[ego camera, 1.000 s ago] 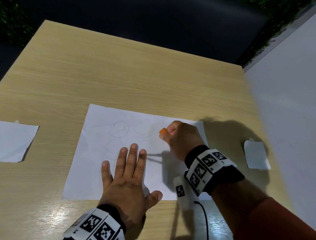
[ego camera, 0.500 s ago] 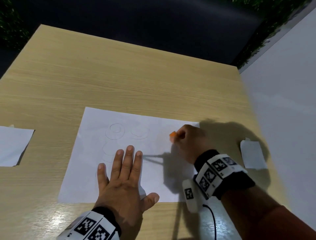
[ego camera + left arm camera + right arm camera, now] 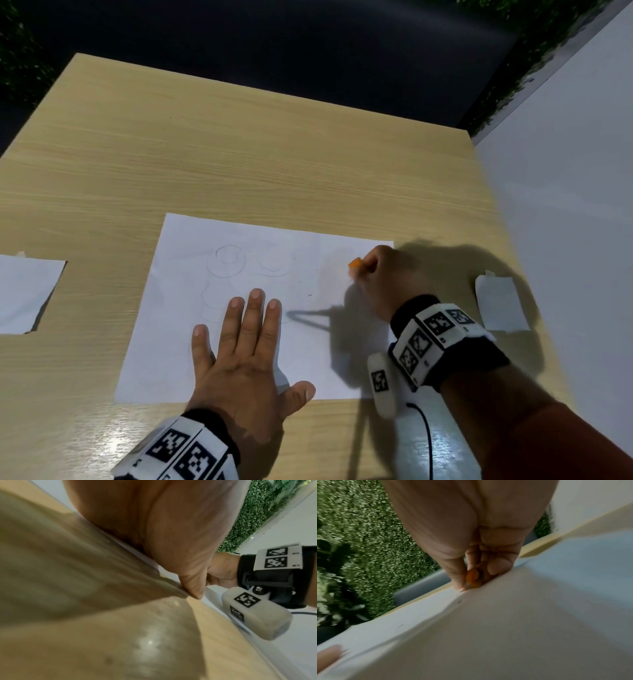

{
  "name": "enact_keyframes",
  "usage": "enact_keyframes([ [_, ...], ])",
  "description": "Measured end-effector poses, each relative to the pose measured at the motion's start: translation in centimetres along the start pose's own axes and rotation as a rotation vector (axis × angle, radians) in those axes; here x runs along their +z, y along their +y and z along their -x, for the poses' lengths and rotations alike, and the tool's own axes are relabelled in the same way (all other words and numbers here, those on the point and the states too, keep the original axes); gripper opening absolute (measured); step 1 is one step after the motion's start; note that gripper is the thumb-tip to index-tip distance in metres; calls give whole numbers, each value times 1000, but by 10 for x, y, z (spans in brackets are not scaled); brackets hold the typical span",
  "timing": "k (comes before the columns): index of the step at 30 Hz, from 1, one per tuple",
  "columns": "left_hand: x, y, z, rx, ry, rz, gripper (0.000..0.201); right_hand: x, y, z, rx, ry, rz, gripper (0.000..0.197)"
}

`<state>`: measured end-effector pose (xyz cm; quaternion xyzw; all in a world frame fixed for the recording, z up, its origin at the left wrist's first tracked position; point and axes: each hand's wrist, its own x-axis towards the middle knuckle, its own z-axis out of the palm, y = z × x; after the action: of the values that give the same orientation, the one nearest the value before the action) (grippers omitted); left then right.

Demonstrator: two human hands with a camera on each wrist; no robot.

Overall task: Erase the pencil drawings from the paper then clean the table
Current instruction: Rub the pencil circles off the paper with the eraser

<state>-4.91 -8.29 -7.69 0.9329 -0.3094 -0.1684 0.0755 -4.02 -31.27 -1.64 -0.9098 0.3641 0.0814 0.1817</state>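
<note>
A white sheet of paper point(image 3: 191, 329) lies on the wooden table point(image 3: 239, 154). Faint pencil circles point(image 3: 226, 262) and arcs point(image 3: 275, 267) mark its upper middle. My left hand point(image 3: 239, 346) lies flat on the sheet's lower middle, fingers straight and spread, pressing it down. My right hand point(image 3: 371, 274) sits at the sheet's upper right and pinches a small orange eraser point(image 3: 355, 263) against the paper. In the right wrist view the eraser point(image 3: 473, 578) shows between thumb and fingertips, touching the sheet point(image 3: 505, 628). The left wrist view shows my palm point(image 3: 154, 527) on the table.
A second white sheet point(image 3: 24, 294) lies at the table's left edge. A small folded white tissue point(image 3: 500, 301) rests near the right edge, beside a white wall point(image 3: 565, 205). A dark gap and green hedge lie beyond the table's far edge.
My right hand has slid rightward along the sheet's top with the eraser, away from the circles. The left hand stays flat on the paper.
</note>
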Motion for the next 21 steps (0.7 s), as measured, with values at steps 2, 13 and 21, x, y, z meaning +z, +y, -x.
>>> enact_keyframes([
  [2, -3, 1, 0, -10, -26, 20, 106, -7, 6, -2, 31, 82, 3, 27],
  [13, -31, -5, 4, -55, -117, 226, 101, 22, 1, 67, -237, -122, -115, 12],
  [21, -49, -52, 20, -59, -267, 109, 104, 19, 6, 59, -198, -115, -125, 4],
])
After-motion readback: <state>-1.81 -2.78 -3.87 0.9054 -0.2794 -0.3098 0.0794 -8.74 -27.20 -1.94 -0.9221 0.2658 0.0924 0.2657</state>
